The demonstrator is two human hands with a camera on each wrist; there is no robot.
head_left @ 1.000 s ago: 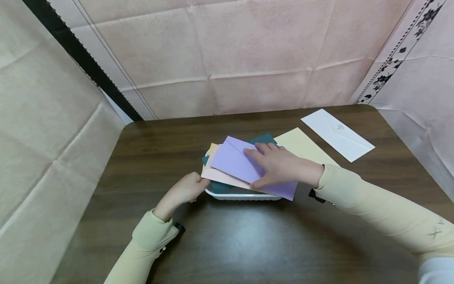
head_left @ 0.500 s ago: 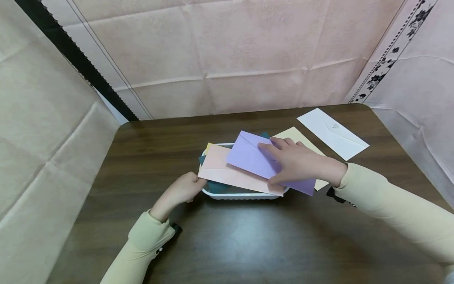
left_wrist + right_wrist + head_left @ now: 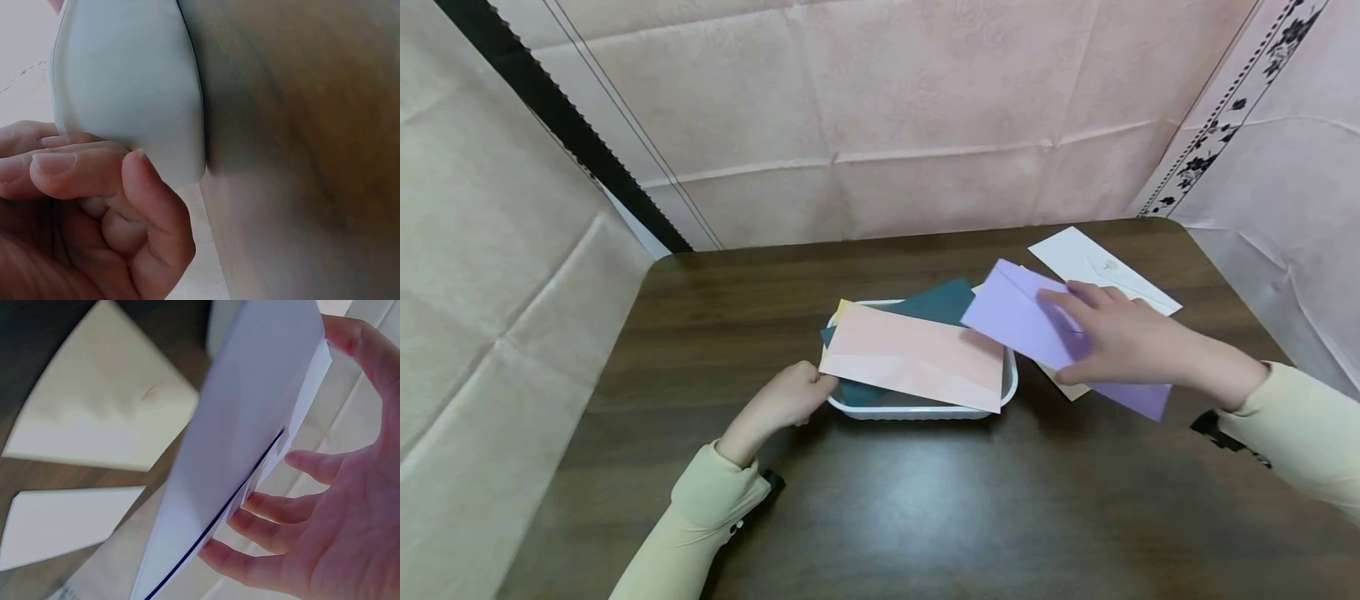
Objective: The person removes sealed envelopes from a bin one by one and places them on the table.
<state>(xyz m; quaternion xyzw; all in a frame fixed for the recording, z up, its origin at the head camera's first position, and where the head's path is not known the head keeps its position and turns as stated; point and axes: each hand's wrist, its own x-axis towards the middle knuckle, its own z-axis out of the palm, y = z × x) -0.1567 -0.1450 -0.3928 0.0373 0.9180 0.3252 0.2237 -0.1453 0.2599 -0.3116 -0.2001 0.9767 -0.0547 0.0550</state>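
Observation:
My right hand (image 3: 1131, 337) holds a lilac envelope (image 3: 1018, 308) by its edges, thumb on one side and fingertips on the other. In the right wrist view the lilac envelope (image 3: 234, 437) is lifted and tilted, and its flap is visible. My left hand (image 3: 782, 402) grips the left end of a white plastic basket (image 3: 917, 413), its fingers curled at the corner. Seen from the left wrist, the basket wall (image 3: 125, 81) fills the space beyond my fingers. A pale pink envelope (image 3: 917, 358) lies across the basket over dark teal envelopes (image 3: 940, 302).
A cream envelope (image 3: 106, 406) lies on the brown wooden table (image 3: 880, 517) right of the basket, mostly under the lilac one. Farther back rests a white envelope (image 3: 1063, 252). A yellow corner (image 3: 844, 308) pokes out behind the pink envelope. Cloth (image 3: 925, 108) hangs behind the table.
My right hand has carried the lilac envelope rightward, off the basket and over the cream envelope. The pink envelope is now uncovered. My left hand stays at the basket's corner.

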